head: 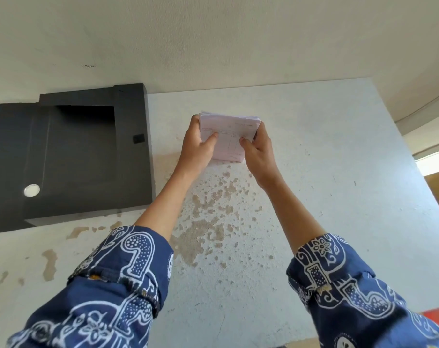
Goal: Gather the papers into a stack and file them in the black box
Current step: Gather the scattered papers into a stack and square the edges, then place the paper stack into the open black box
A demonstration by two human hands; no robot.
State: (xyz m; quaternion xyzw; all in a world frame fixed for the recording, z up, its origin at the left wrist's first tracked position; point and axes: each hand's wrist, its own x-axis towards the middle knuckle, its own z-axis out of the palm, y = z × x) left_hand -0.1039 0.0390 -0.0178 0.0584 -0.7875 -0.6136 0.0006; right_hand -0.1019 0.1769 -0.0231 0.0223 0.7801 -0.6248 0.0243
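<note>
A thick stack of pale pink printed papers (229,133) is held over the middle of the table, tilted up toward me. My left hand (199,144) grips its left edge with the thumb on the top sheet. My right hand (257,144) grips its right edge the same way. The black box (87,156) lies open at the table's far left, against the wall, its dark inside showing and a small white round part on its near-left panel. The box is a hand's width left of the stack.
The white table (326,197) has worn, peeling brown patches near its middle and front left. A pale wall (213,46) runs behind it. The table's right edge drops off to a floor and an orange patch (437,315) at the lower right.
</note>
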